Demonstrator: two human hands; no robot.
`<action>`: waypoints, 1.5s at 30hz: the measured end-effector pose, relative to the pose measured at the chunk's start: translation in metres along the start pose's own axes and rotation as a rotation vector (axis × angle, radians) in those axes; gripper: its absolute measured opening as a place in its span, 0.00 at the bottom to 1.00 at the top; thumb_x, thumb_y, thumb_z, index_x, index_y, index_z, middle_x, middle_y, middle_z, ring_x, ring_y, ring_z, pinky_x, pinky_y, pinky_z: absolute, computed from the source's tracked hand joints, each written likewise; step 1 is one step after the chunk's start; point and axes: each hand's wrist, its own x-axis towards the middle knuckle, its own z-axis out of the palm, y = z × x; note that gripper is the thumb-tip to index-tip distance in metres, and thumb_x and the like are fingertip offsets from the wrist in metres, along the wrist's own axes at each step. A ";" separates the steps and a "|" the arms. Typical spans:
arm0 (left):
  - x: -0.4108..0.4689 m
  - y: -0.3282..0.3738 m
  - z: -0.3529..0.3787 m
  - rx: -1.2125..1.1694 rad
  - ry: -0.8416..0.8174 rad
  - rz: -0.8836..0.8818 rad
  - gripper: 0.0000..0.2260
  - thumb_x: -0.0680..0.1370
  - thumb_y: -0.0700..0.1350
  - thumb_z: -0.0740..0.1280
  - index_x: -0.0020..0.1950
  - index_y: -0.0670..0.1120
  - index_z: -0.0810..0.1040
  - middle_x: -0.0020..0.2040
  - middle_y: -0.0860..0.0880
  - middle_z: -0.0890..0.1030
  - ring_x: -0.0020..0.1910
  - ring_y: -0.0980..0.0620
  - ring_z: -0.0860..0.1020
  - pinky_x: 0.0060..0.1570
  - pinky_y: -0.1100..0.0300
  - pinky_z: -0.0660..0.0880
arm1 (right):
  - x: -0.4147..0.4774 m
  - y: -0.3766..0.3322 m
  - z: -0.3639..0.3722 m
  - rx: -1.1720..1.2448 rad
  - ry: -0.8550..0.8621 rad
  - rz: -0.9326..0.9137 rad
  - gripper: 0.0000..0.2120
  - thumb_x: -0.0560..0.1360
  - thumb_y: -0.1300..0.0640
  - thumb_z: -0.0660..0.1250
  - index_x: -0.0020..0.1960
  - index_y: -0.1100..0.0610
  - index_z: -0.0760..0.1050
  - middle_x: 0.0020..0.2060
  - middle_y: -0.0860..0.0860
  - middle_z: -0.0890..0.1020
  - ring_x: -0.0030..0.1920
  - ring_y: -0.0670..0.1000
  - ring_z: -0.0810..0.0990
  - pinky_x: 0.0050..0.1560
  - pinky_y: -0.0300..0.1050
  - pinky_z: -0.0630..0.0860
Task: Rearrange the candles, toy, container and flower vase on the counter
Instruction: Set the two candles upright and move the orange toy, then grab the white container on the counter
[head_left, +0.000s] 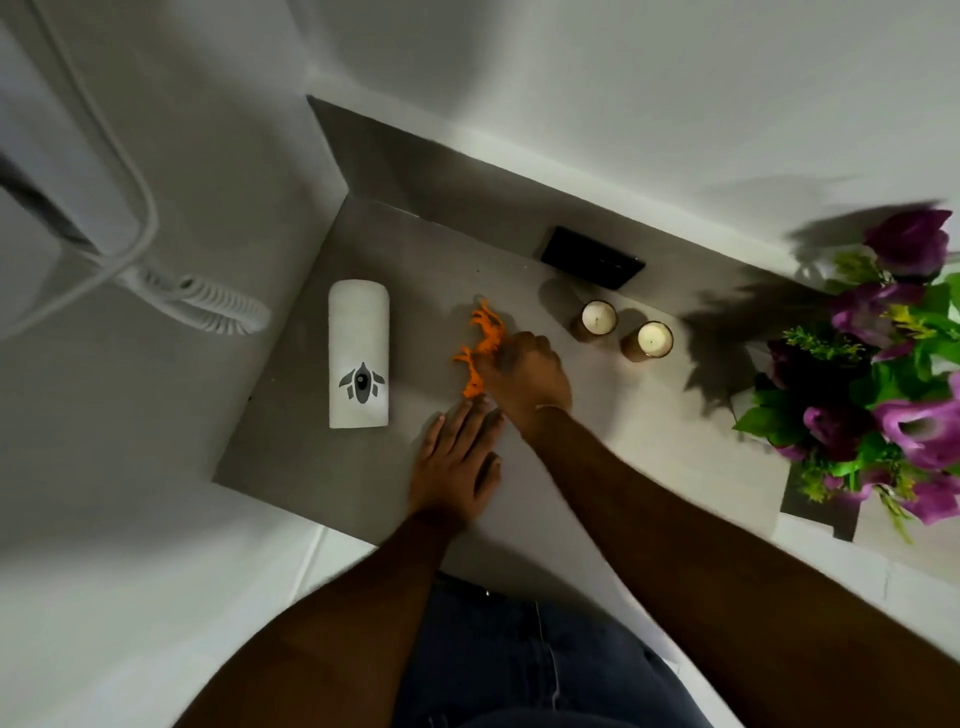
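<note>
Step in hand: we judge it to be shifting the orange toy (480, 347), which lies on the grey counter (322, 467) between the white container (359, 353) and the two candles.
Right hand: our right hand (524, 374) is closed over the toy's right side, fingers curled onto it; how firmly the fingertips pinch is hidden beneath the hand.
Left hand: our left hand (457, 462) lies flat and spread on the counter at 6 o'clock from the toy, fingertips just beside the toy's lower end, holding nothing.
Doing it well: we should take the toy by its body, not its thin limbs, lift it clear rather than drag it, and keep the forearm low so it misses the candles at 3 o'clock.
Toy: bright orange, spindly and many-limbed, seemingly light plastic; the shape is blurred.
Container: smooth white upright cylinder with a rounded top and a grey emblem, at 9 o'clock from the toy.
Candles: the near candle (599, 318) and the far candle (653, 339) are short brown cylinders with pale wax tops, close but apart.
Flower vase: the flower vase (821, 499) stands at the far right at 3 o'clock, mostly hidden by purple blooms and green leaves.
Counter: matte grey, set into a corner of white walls.
</note>
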 end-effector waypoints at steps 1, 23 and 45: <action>-0.002 -0.006 -0.002 -0.006 0.025 -0.015 0.28 0.84 0.49 0.69 0.83 0.47 0.68 0.85 0.44 0.65 0.84 0.42 0.63 0.80 0.35 0.64 | 0.000 -0.008 0.008 0.051 -0.020 0.055 0.34 0.72 0.31 0.68 0.65 0.57 0.76 0.62 0.56 0.78 0.64 0.62 0.77 0.63 0.58 0.78; -0.014 -0.037 -0.019 -0.059 -0.005 -0.152 0.28 0.87 0.54 0.60 0.87 0.53 0.57 0.88 0.48 0.54 0.88 0.47 0.50 0.86 0.42 0.50 | 0.039 -0.028 -0.001 0.307 0.203 0.067 0.29 0.72 0.56 0.72 0.72 0.57 0.69 0.70 0.58 0.71 0.66 0.66 0.77 0.67 0.58 0.77; -0.020 -0.047 -0.028 -0.094 -0.063 -0.192 0.26 0.87 0.55 0.59 0.86 0.52 0.61 0.88 0.49 0.57 0.88 0.47 0.51 0.86 0.44 0.46 | 0.013 -0.149 0.031 0.266 -0.256 0.000 0.60 0.63 0.52 0.85 0.81 0.40 0.48 0.70 0.60 0.70 0.68 0.66 0.76 0.68 0.65 0.76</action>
